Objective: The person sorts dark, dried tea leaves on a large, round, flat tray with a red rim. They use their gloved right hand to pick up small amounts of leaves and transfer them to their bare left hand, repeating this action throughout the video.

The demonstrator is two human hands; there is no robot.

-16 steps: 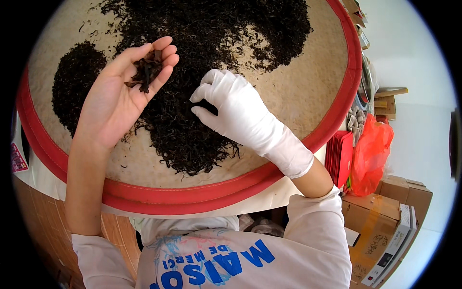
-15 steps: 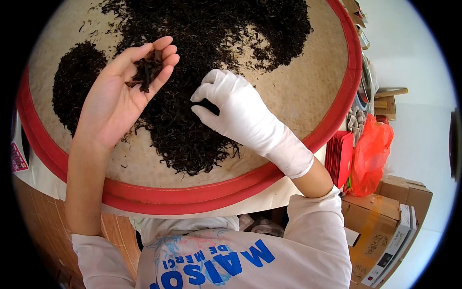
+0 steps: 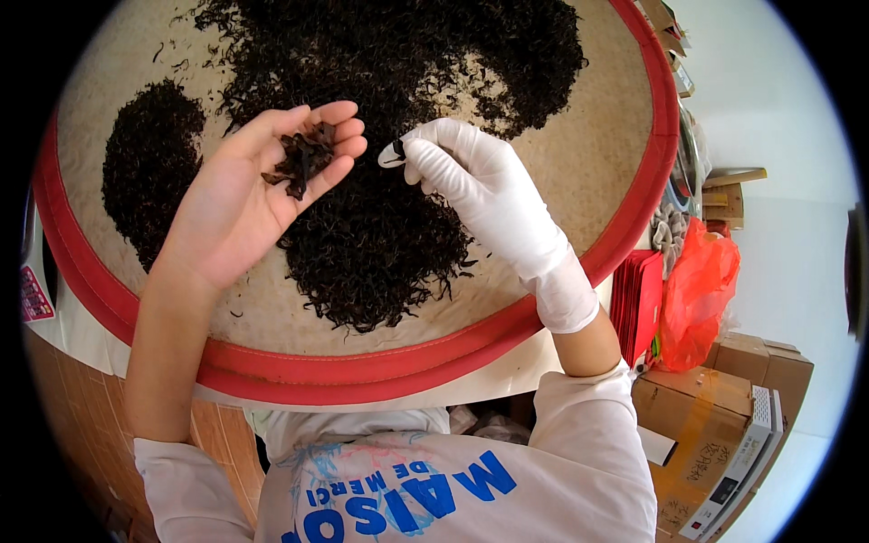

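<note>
In the head view, the left hand [image 3: 243,201], bare and palm up, is loosely cupped over the left half of the round tray [image 3: 593,158], its fingers half curled around a clump of dark leaf pieces [image 3: 308,161]; the right hand [image 3: 489,185], in a white glove, is raised just beside the left fingertips, its grip narrowed to a pinch on a small dark sliver [image 3: 398,148] between thumb and forefinger; below both hands the main heap [image 3: 380,267] of dark, twisted leaves spreads from the tray's far edge toward its near edge, bare tray showing between heap and red rim [image 3: 389,377]; a smaller oval pile [image 3: 145,167] lies near the tray's left edge; beyond the right edge, a stack of red sheets or packets [image 3: 636,294] stands next to a crumpled red plastic bag [image 3: 697,294]; a cardboard box [image 3: 679,407] sits lower, past the tray's near right side; the person's white shirt [image 3: 380,462] shows below the near edge.
</note>
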